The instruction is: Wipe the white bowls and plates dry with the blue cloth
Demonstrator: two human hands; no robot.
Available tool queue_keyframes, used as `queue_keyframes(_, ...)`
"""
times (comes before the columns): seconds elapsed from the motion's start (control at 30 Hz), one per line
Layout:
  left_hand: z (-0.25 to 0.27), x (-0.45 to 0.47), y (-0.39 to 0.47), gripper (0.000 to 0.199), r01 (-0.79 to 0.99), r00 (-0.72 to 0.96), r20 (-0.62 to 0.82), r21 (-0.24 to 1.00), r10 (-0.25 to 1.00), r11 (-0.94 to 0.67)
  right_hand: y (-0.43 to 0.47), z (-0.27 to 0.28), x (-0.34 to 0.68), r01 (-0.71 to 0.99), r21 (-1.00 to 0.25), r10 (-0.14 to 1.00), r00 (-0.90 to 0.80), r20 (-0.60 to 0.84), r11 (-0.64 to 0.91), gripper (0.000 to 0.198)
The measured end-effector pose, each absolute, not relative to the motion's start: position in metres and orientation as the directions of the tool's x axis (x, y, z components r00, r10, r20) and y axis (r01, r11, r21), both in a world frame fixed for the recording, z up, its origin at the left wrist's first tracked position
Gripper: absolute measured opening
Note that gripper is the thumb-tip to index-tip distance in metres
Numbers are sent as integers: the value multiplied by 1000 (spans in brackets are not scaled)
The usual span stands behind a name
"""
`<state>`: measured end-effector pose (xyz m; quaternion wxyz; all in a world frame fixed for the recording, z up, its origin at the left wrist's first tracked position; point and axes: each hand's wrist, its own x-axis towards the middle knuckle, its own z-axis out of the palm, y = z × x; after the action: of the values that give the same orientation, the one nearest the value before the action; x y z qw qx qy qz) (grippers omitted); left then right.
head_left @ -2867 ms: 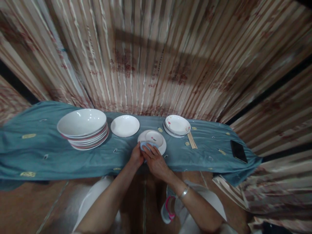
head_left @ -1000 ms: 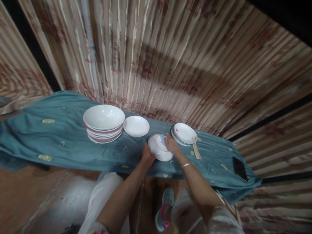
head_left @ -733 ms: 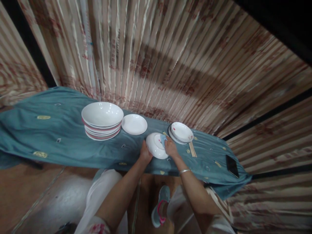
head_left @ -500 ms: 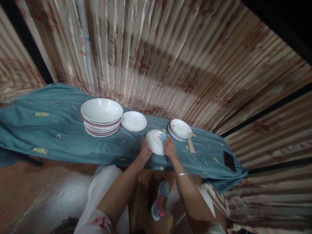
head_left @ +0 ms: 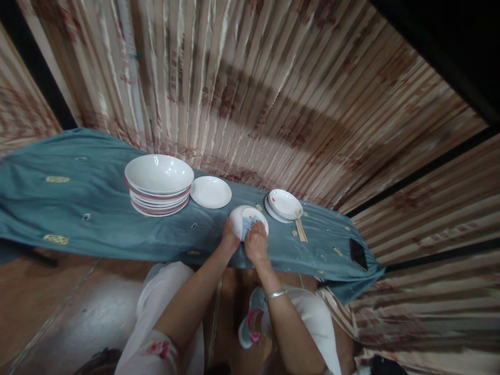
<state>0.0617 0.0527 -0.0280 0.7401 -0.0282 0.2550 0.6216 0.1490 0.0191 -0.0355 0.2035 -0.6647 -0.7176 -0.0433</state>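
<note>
Okay so the left hand (head_left: 230, 237) has a grip on the side of a white dish (head_left: 236, 217), and the right hand (head_left: 257, 242) is holding a bunched light blue cloth (head_left: 247, 224) against it. Dish looks glossy and tilted, with a tiny reddish mark I can't read, about midway between the table's (head_left: 211, 237) front and back edges. Curtain (head_left: 250, 67) behind has printed characters, too blurry to make out.

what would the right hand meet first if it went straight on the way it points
The light-blue cloth, which the right hand touches, then probably the white dish it lies against; depth beyond that is unclear.
</note>
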Motion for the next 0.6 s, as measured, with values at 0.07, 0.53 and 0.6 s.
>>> queue_keyframes(0.07, -29, 62, 53, 49, -936, 97, -411, 273, 906, 224, 19, -33, 147, 974, -197, 940, -41, 339, 114, 47)
queue_keyframes(0.53, -50, 67, 62, 39, -948, 46, -420, 267, 906, 172, 37, -14, 134, 967, -106, 958, -210, 196, 233, 48)
queue_keyframes(0.6, -53, 66, 62, 38, -947, 76, -398, 257, 914, 191, 42, -8, 132, 966, -91, 960, -223, 170, 241, 49)
